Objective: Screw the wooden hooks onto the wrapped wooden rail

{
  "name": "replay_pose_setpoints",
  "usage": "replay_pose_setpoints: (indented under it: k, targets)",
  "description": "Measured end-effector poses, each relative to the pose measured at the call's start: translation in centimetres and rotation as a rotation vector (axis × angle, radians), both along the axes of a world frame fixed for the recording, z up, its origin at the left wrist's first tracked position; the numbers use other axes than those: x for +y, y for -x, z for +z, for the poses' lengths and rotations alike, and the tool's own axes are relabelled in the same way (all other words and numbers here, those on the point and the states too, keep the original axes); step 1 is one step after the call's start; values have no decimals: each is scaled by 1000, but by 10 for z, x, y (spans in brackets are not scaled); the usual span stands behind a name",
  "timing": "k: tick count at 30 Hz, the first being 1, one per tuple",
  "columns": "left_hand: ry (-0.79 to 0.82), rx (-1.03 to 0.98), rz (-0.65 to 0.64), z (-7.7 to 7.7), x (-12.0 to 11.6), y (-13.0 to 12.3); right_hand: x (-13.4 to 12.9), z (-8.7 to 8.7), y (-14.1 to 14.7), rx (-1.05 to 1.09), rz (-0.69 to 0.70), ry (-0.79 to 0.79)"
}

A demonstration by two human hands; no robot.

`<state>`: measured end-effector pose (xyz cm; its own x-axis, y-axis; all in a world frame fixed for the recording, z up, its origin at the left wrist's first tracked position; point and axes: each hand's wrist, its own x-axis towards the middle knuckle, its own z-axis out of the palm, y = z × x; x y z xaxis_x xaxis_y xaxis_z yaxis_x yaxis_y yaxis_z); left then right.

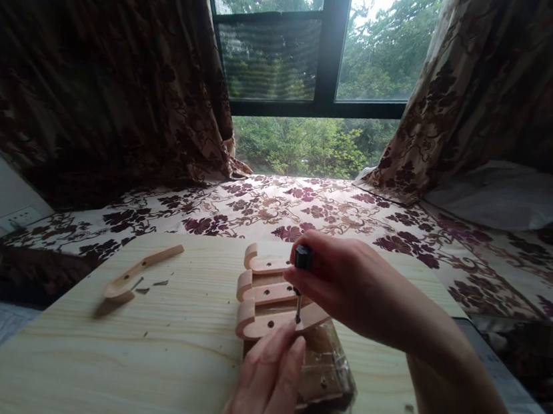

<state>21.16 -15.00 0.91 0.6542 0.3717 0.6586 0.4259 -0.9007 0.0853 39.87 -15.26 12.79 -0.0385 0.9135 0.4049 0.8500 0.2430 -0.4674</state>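
My right hand [334, 268] is closed around the black handle of a screwdriver [303, 258]. Its shaft points down to a screw hole in the nearest wooden hook [262, 327]. Two more pale wooden hooks [268, 293] lie in a row behind it, with dark holes along their strips. Under them is a brown board [317, 366] that looks wrapped in clear plastic. My left hand [267, 387] lies with fingers stretched forward, fingertips against the nearest hook beside the screwdriver tip and thumb apart.
A loose wooden hook [146, 265] rests on the left of the pale wooden table [136, 364]. Several small screws [142, 291] lie next to it. A flat, light-coloured item [501, 389] is by the table's right edge. Beyond are a floral-covered ledge [302, 203], curtains and a window.
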Motion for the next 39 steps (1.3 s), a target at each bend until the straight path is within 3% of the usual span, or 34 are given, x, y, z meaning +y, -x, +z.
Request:
replay_pose_setpoints:
  k: [5,11,17,24,32,39]
  targets:
    - [-91,94,121,-4,7,-17,-1,2,0,7,-7,11]
    - [-185,194,162,-4,9,-28,1,1,-2,9,-15,-2]
    - [-210,204,177,-7,7,-27,5,-1,-5,-34,-122,12]
    - [-248,188,173,-4,8,-27,-4,4,0,33,95,24]
    - [-213,227,206,-3,5,-29,7,-3,-3,-6,-96,4]
    - [-213,233,207,-4,4,-28,-1,2,1,26,50,27]
